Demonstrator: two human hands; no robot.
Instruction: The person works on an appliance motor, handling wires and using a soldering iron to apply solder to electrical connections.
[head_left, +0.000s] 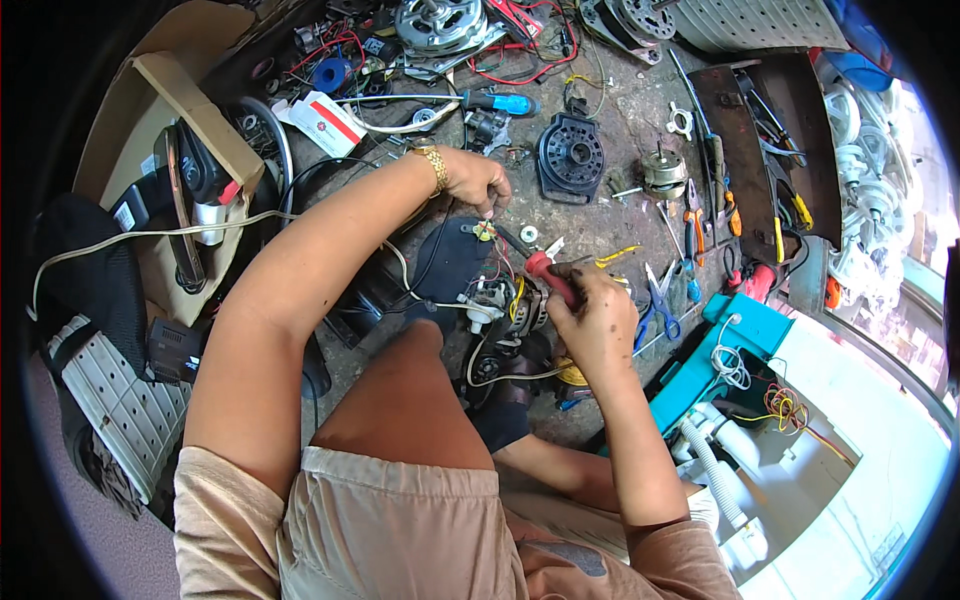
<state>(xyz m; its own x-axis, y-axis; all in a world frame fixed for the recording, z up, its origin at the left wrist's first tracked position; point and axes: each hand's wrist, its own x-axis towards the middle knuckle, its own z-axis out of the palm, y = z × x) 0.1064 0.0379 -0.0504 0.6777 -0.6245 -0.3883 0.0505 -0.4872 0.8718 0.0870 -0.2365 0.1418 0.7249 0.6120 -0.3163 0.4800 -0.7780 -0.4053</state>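
Note:
My left hand, with a gold watch at the wrist, pinches a small brass-coloured part on top of a black motor housing. My right hand grips a red-handled screwdriver whose tip points toward that part. Below the hands lies an opened fan motor with copper windings and coloured wires. My bare knee rises just beneath it.
The concrete floor holds a black round cover, a small motor, blue-handled scissors, a blue-handled screwdriver, pliers and loose wires. A cardboard box stands left, a white and teal appliance right, a tool tray behind.

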